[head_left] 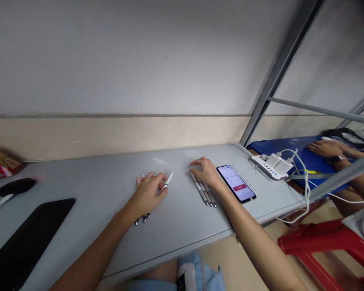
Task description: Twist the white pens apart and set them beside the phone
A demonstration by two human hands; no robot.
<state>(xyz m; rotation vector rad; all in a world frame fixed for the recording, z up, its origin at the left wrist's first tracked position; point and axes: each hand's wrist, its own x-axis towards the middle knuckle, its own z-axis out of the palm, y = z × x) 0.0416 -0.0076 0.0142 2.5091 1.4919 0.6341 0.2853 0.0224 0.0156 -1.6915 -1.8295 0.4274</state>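
pens point(203, 190) lie side by side on the table point(182, 226) under the loose, flat right hand point(206, 171); left hand point(148, 195) pinches a white pen point(169, 179) above a second bunch point(144, 218). a nudge might roll them off the edge.

A slim white pen point(169, 179) is pinched in the fingers of the left hand point(148, 193). It is tilted up and to the right, its far end clear of the grey table point(175, 218). Under that hand lies a small bunch of silver-grey pens point(143, 218). Only their near ends poke out, perhaps three of them. A second row of pens point(206, 195) lies side by side, touching, slanting toward the near right, with its far ends under the flat right hand point(204, 171).
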